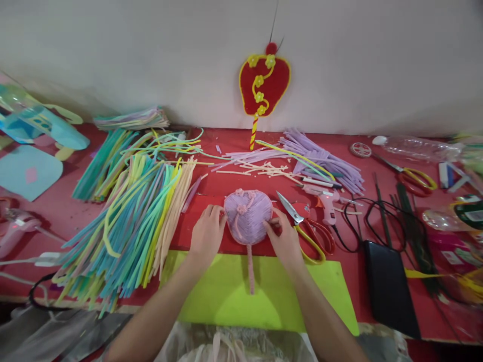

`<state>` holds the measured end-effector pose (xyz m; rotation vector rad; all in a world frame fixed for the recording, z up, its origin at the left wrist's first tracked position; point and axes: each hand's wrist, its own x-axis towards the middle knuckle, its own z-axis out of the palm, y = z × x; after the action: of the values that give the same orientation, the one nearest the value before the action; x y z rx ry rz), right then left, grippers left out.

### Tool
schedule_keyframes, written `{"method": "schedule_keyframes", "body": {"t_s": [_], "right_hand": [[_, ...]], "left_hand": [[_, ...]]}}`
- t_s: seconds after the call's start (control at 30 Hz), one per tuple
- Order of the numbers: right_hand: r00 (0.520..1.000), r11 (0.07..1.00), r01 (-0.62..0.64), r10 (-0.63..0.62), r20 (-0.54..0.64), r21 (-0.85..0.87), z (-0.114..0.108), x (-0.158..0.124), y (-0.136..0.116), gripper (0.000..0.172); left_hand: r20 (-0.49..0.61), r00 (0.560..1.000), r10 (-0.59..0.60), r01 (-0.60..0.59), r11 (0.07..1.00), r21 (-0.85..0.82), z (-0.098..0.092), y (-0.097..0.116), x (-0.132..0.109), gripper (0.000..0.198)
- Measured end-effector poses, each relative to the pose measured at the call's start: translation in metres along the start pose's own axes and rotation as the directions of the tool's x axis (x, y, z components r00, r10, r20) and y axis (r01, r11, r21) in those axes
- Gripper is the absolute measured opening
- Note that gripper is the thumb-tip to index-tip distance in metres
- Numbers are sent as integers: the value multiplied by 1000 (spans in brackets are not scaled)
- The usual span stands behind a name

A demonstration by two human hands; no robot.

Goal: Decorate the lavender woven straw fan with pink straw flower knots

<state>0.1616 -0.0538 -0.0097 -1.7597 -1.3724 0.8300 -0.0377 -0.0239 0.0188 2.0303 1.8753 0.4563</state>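
A small round fan (249, 221) covered in lilac pipe cleaners lies on the red table, with little pink flowers near its top and a thin pink trim. Its pink wrapped handle (251, 269) points toward me over a lime-green sheet (226, 296). My left hand (207, 230) is at the fan's left edge, its fingers closed on the rim. At the right edge my right hand (283, 234) pinches the rim between thumb and fingers. Scissors with yellow handles (298, 221) lie half open just beyond my right hand.
Bundles of coloured pipe cleaners (128, 226) cover the left side; lilac ones (324, 161) lie at the back. A pink glue gun (327, 203), its black cable and a phone (390, 286) are on the right. A red fan (265, 85) with yellow flowers stands against the wall.
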Motion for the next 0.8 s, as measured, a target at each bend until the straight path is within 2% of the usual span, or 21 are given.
{"method": "schedule_keyframes", "body": {"t_s": [0.1,0.2,0.3,0.47,0.6,0.67,0.7,0.77,0.8], "right_hand": [[1000,999,27,-27,2,-43,2,-1,2,44],[999,997,50,-49,21,-52,2,0,4,44],[998,997,57,-55,33,-45,-1,-1,4,44],[998,998,58,-57,39,-37,-1,-8,2,45],[994,981,98,-89,62,-168,-9,-12,1,40],[991,951,125,-132,-6,-281,-26,-6,2,34],[983,932,99,-147,-114,-349,-38,-1,5,33],[919,898,-26,-152,-364,-440,-65,14,14,36],[881,879,-102,-138,-452,-466,-78,22,21,37]], "left_hand": [[-59,988,142,-145,989,-38,5,-9,5,25],[-42,980,194,-197,973,-119,12,-17,14,38],[-1,977,211,-207,958,-200,19,-19,21,41],[-14,984,177,-173,936,-307,23,-19,24,37],[-22,987,157,-155,925,-348,26,-23,23,37],[-21,985,168,-165,925,-342,28,-24,23,38],[-19,984,176,-172,926,-336,29,-25,22,39],[-13,982,187,-181,928,-325,30,-25,22,40],[-13,982,187,-181,929,-323,30,-26,22,39]]}}
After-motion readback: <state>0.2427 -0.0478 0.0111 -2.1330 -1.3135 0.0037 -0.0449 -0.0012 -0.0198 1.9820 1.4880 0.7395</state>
